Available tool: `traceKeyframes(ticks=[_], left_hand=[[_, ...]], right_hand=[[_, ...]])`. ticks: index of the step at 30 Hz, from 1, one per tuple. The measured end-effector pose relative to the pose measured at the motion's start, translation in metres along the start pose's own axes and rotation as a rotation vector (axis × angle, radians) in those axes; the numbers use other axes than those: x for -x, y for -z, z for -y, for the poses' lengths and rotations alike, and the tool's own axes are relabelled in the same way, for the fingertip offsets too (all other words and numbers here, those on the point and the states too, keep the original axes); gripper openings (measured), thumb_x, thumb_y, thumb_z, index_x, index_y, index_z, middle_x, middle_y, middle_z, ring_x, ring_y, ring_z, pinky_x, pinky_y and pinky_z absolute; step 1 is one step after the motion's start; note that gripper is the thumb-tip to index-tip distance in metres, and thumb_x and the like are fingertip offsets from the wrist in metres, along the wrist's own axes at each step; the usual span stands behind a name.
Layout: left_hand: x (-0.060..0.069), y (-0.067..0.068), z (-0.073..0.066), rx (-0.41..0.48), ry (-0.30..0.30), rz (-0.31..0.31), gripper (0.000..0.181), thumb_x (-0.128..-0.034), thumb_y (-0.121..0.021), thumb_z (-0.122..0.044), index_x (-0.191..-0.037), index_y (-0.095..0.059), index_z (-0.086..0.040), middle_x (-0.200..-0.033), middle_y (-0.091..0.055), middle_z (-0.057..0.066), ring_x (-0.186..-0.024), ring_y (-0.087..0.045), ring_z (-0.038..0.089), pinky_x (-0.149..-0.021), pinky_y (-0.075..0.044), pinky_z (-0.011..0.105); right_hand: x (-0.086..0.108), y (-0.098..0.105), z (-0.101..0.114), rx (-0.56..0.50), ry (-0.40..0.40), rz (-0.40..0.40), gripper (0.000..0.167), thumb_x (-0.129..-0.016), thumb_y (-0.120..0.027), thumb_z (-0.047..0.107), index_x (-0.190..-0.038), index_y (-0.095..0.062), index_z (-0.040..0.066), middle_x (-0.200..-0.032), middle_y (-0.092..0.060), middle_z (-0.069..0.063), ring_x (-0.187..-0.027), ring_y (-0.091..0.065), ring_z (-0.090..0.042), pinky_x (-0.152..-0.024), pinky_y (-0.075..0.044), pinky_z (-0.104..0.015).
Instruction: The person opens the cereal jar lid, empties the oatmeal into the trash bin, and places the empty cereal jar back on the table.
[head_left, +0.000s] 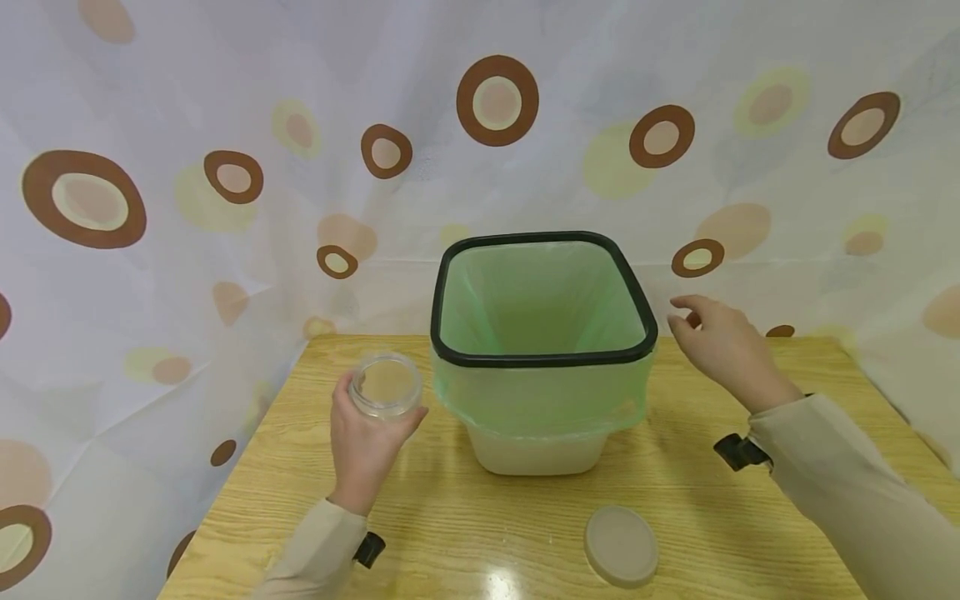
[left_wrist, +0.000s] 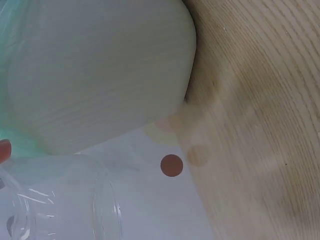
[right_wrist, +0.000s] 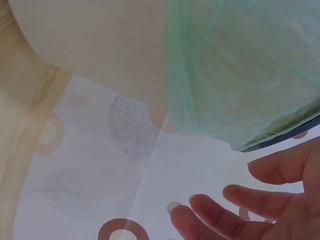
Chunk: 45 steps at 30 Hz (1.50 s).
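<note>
My left hand (head_left: 366,450) grips a clear, see-through jar (head_left: 387,385) above the table, left of the bin. In the left wrist view the jar (left_wrist: 62,200) fills the lower left corner, and only a fingertip (left_wrist: 4,150) shows. A pale trash bin (head_left: 536,454) with a black rim stands mid-table, lined with a green plastic bag (head_left: 540,396) folded over its outside. Just right of the rim, my right hand (head_left: 723,346) hangs in the air with loosely bent fingers, holding nothing. In the right wrist view, its thumb and fingers (right_wrist: 275,162) are apart from the bag.
A round beige lid (head_left: 621,546) lies on the wooden table (head_left: 697,517) in front of the bin, towards the right. Behind and at the sides hangs a white sheet (head_left: 420,75) printed with brown rings and pale spots.
</note>
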<state>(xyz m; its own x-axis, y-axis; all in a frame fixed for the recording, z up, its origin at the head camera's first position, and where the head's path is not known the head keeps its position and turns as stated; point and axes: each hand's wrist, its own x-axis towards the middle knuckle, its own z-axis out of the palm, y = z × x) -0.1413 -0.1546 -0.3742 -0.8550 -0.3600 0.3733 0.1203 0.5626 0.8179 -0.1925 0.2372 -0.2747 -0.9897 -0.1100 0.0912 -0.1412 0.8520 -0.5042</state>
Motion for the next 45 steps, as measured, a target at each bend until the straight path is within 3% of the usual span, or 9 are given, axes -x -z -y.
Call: traceKeyframes(ticks=[6, 16, 24, 45], left_hand=[[0.005, -0.004, 0.004, -0.013, 0.041, 0.020, 0.101, -0.0648, -0.091, -0.024, -0.141, -0.030, 0.004, -0.134, -0.045, 0.027, -0.121, -0.046, 0.044, -0.098, -0.038, 0.059], [0.018, -0.013, 0.019, 0.027, 0.150, 0.129, 0.102, -0.0669, -0.089, -0.024, -0.144, -0.027, 0.001, -0.138, -0.044, 0.026, -0.122, -0.048, 0.044, -0.096, -0.040, 0.058], [0.029, -0.021, 0.031, 0.072, 0.162, 0.149, 0.101, -0.0658, -0.090, -0.019, -0.141, -0.027, 0.004, -0.137, -0.043, 0.028, -0.123, -0.046, 0.047, -0.098, -0.038, 0.060], [0.039, -0.029, 0.040, 0.092, 0.256, 0.244, 0.105, -0.0692, -0.088, -0.016, -0.144, -0.019, 0.010, -0.142, -0.035, 0.033, -0.124, -0.041, 0.052, -0.100, -0.037, 0.061]], right_hand=[[0.001, -0.003, -0.004, -0.009, 0.011, -0.001, 0.052, -0.104, -0.037, 0.027, -0.140, -0.039, -0.011, -0.114, -0.054, -0.034, -0.087, -0.059, -0.039, -0.068, -0.046, -0.049], [0.003, -0.005, -0.007, -0.018, 0.015, -0.006, 0.052, -0.104, -0.037, 0.026, -0.140, -0.038, -0.012, -0.116, -0.053, -0.035, -0.089, -0.059, -0.042, -0.068, -0.047, -0.050], [0.005, -0.006, -0.008, -0.020, 0.016, -0.015, 0.052, -0.104, -0.037, 0.026, -0.139, -0.039, -0.012, -0.115, -0.053, -0.035, -0.086, -0.059, -0.040, -0.064, -0.047, -0.047], [0.007, -0.005, -0.013, -0.025, -0.013, -0.004, 0.053, -0.104, -0.037, 0.028, -0.141, -0.037, -0.011, -0.115, -0.052, -0.035, -0.083, -0.059, -0.037, -0.065, -0.046, -0.046]])
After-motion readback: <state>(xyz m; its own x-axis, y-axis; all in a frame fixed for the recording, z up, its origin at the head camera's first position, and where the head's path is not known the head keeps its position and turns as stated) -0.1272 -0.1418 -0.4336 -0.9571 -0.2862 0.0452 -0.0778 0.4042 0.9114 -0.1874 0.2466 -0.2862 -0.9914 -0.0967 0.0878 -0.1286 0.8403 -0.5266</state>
